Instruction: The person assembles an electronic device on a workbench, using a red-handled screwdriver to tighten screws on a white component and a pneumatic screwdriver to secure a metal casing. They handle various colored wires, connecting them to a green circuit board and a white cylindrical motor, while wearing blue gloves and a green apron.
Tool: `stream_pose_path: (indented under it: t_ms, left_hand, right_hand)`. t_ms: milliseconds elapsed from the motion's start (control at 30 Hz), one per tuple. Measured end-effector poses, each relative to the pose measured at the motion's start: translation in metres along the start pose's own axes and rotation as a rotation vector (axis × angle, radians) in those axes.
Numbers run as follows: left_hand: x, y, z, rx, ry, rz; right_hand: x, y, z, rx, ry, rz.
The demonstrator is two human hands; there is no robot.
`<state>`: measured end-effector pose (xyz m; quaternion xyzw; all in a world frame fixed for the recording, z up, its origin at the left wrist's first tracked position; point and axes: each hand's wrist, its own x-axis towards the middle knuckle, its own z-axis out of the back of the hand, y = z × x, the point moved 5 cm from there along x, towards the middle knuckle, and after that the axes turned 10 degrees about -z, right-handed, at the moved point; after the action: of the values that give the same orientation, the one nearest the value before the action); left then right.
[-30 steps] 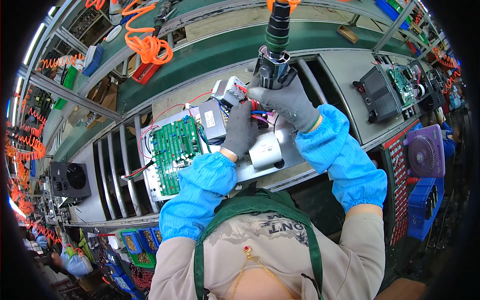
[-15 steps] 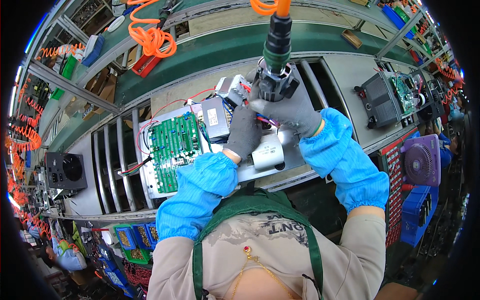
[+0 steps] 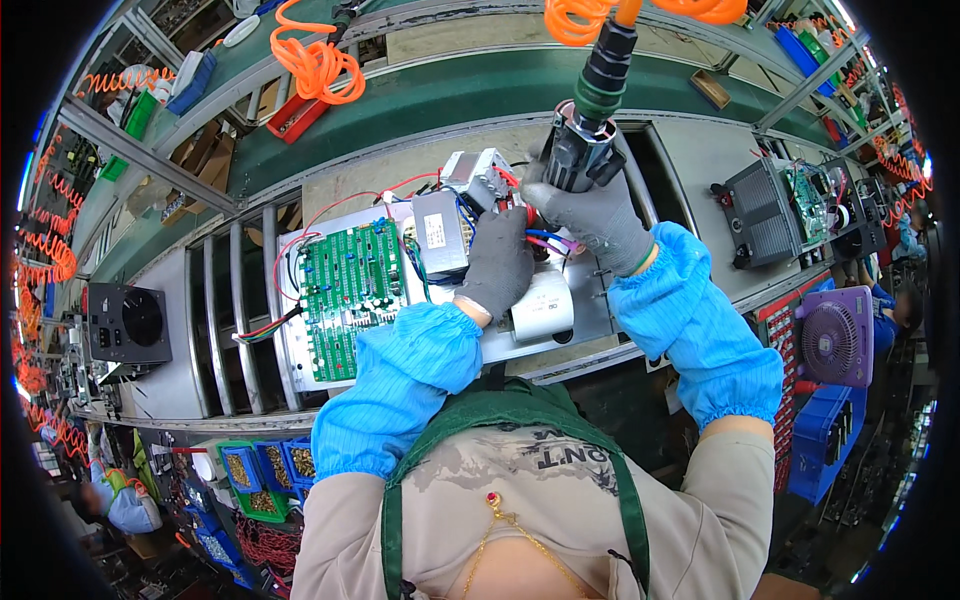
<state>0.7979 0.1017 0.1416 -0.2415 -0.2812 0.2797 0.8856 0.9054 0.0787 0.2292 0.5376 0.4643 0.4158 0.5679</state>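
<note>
1. The right hand (image 3: pixel 605 218) gripped the pneumatic driver (image 3: pixel 580 152), tilted toward the metal plate's (image 3: pixel 594 302) right edge, presumably keeping its hose (image 3: pixel 628 11) clear.
2. The left hand (image 3: pixel 500 263) curled beside coloured wires (image 3: pixel 548 238), perhaps steadying them; I couldn't tell what it pinched.

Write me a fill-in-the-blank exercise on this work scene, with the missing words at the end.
1. The right hand grips a tool.
The hose running into it is coloured ____.
2. The green circuit board lies to the ____ of the white cylinder.
3. The left hand is gloved in ____.
4. The fan at the picture's right is coloured ____.

Missing words: orange; left; grey; purple.
</note>
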Motion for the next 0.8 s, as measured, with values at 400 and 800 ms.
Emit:
stream_pose_path:
  t_ms: [400,800]
  left_hand:
    - [-0.080,-0.021,0.058,-0.268,-0.084,-0.117]
    - [-0.091,-0.002,0.027,-0.279,0.296,0.135]
  right_hand:
    - [-0.015,0.081,-0.004,0.133,-0.117,0.345]
    - [-0.013,0.023,-0.053,0.170,-0.098,0.088]
